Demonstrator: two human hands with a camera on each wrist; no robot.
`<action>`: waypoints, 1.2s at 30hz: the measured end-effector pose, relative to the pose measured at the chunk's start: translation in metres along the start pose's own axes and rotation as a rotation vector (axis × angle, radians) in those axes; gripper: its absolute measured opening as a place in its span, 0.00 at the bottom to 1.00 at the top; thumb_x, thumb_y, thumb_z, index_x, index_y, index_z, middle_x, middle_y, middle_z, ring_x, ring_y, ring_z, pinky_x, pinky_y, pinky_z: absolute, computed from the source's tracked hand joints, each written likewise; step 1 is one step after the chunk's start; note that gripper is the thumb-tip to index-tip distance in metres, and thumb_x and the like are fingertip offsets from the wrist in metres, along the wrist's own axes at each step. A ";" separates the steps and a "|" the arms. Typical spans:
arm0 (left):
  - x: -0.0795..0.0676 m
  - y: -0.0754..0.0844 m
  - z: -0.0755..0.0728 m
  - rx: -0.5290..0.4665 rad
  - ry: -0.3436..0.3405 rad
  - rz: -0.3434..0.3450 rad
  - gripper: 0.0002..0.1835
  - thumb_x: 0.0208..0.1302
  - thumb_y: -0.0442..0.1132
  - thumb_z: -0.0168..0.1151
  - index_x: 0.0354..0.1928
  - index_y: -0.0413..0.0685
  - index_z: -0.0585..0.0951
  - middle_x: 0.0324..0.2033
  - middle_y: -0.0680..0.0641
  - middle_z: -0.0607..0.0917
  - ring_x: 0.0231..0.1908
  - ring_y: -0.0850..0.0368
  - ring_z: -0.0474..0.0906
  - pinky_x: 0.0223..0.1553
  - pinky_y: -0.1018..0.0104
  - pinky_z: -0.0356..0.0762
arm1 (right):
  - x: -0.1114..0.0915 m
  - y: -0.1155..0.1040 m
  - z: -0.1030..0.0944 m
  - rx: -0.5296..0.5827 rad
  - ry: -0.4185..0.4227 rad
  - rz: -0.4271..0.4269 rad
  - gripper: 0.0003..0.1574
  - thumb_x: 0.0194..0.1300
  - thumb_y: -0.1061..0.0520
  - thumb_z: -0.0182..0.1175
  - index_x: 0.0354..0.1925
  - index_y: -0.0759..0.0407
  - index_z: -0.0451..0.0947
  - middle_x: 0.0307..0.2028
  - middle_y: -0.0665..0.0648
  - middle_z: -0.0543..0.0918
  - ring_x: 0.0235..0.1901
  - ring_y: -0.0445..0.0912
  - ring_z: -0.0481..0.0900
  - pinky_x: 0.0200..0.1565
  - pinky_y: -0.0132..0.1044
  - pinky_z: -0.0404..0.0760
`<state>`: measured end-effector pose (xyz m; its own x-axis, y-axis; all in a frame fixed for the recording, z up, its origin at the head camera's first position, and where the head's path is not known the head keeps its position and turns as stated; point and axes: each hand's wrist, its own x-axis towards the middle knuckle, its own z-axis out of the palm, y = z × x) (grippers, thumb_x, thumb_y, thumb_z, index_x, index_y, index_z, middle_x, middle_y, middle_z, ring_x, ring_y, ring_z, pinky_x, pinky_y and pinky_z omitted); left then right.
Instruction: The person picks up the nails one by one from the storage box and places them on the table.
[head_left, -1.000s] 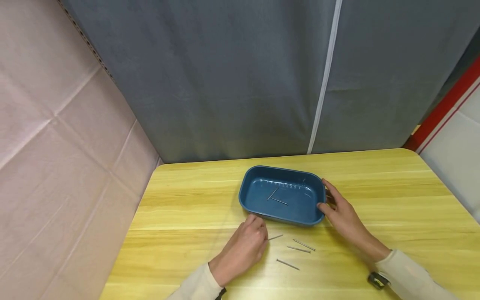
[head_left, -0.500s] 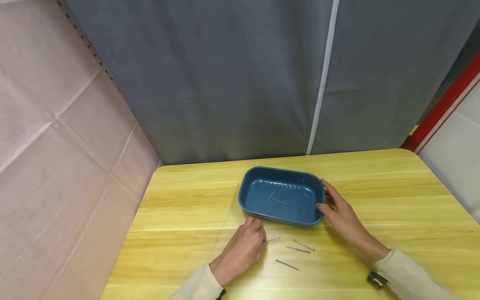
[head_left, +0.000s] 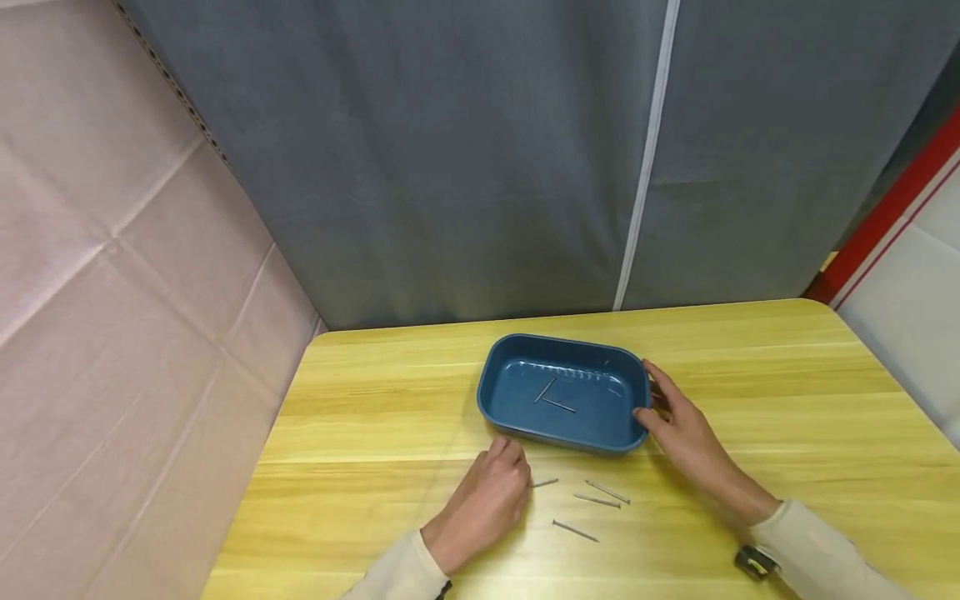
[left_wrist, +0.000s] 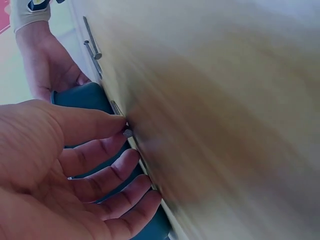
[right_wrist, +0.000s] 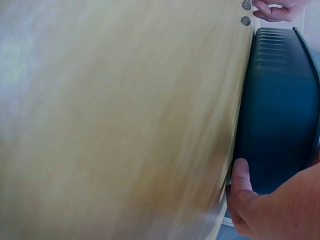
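My left hand (head_left: 487,500) is low over the table just in front of a blue rectangular tray (head_left: 566,436). Its thumb and index finger pinch a steel nail (head_left: 545,482) by the head end, while the shank points right; the nail's head shows in the left wrist view between the fingertips. At the tray's right end my right hand (head_left: 690,433) grips the wall, thumb over the rim and fingers outside. Two nails (head_left: 558,406) lie inside the tray.
On the wooden table (head_left: 360,467), right of my left hand, lie two nails close together (head_left: 597,500) and a single nail (head_left: 575,531) nearer me. A grey curtain (head_left: 450,167) hangs behind the table. A pale pink covering (head_left: 150,333) stands on the left.
My left hand has shifted very slightly toward me and left, drawing the nail with it, and less of its shank shows. The right hand and tray have stayed in place.
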<state>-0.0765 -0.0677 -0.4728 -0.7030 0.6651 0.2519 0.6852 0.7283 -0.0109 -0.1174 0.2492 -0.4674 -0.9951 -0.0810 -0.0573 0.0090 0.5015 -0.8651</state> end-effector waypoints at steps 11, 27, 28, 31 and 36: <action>0.001 0.000 0.000 0.023 -0.026 -0.004 0.04 0.60 0.30 0.75 0.35 0.43 0.89 0.37 0.51 0.83 0.40 0.56 0.73 0.35 0.71 0.75 | 0.000 0.000 0.001 -0.005 0.004 0.002 0.49 0.86 0.55 0.56 0.91 0.54 0.42 0.79 0.80 0.63 0.73 0.79 0.69 0.68 0.75 0.74; -0.004 -0.003 -0.002 -0.013 0.004 -0.006 0.04 0.62 0.32 0.75 0.34 0.46 0.88 0.36 0.51 0.82 0.40 0.56 0.74 0.34 0.70 0.75 | -0.001 0.000 0.000 0.001 0.001 0.007 0.49 0.86 0.55 0.56 0.91 0.55 0.42 0.79 0.80 0.63 0.74 0.78 0.69 0.68 0.73 0.75; -0.004 -0.003 -0.003 -0.022 0.005 -0.009 0.03 0.63 0.33 0.75 0.34 0.46 0.88 0.36 0.51 0.82 0.40 0.56 0.75 0.34 0.70 0.75 | -0.001 0.000 0.000 0.002 0.000 0.008 0.49 0.86 0.55 0.55 0.91 0.55 0.42 0.79 0.80 0.62 0.74 0.78 0.69 0.68 0.73 0.75; -0.004 -0.003 -0.004 -0.044 0.004 -0.019 0.04 0.66 0.34 0.75 0.34 0.46 0.88 0.36 0.51 0.83 0.39 0.56 0.75 0.34 0.71 0.74 | -0.001 0.000 0.001 0.005 0.001 0.006 0.49 0.86 0.55 0.56 0.91 0.54 0.42 0.79 0.80 0.63 0.74 0.78 0.69 0.68 0.73 0.74; -0.003 -0.004 -0.009 -0.085 -0.001 -0.028 0.04 0.68 0.35 0.74 0.34 0.47 0.88 0.36 0.51 0.83 0.39 0.57 0.74 0.34 0.71 0.74 | -0.001 -0.002 0.001 0.009 0.008 0.001 0.49 0.85 0.56 0.56 0.91 0.53 0.43 0.79 0.79 0.63 0.74 0.77 0.69 0.69 0.74 0.74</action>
<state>-0.0751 -0.0739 -0.4650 -0.7225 0.6447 0.2498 0.6788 0.7301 0.0788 -0.1159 0.2477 -0.4663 -0.9959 -0.0733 -0.0539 0.0107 0.4941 -0.8693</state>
